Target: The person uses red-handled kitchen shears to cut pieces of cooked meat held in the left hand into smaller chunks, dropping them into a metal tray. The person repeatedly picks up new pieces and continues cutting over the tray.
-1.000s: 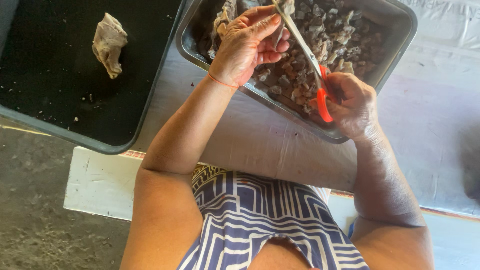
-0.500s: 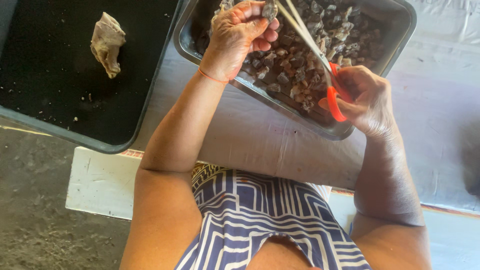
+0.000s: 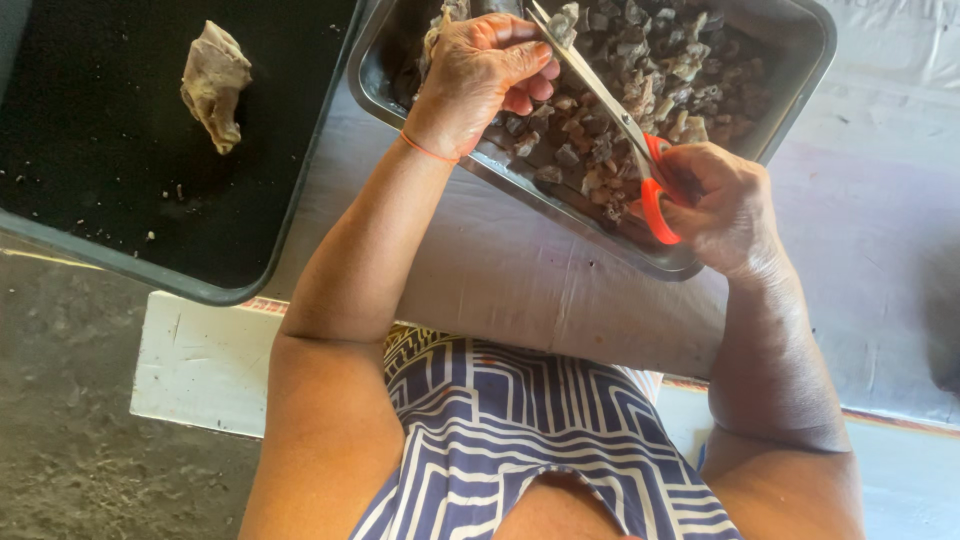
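Orange-handled scissors (image 3: 612, 118) sit in my right hand (image 3: 722, 208), fingers curled tight through the loops. The steel blades run up and to the left from that hand, a long diagonal over the metal tray (image 3: 800, 95), tips ending near the tray's far edge. At the tips I see a small grey piece (image 3: 562, 22), though I cannot tell whether the blades are biting it or just touching.

My left hand (image 3: 482, 78) is half closed over the tray's near-left corner, fingers bent down and thumb tucked, gripping a pale strip (image 3: 438, 35) that shows above the knuckles. The blades pass just beside its fingertips, to their right.

The tray holds a heap of cut grey-brown pieces (image 3: 640, 90). Left of it, well apart, one pale crumpled lump (image 3: 213, 85) lies in a black tray (image 3: 110, 265).
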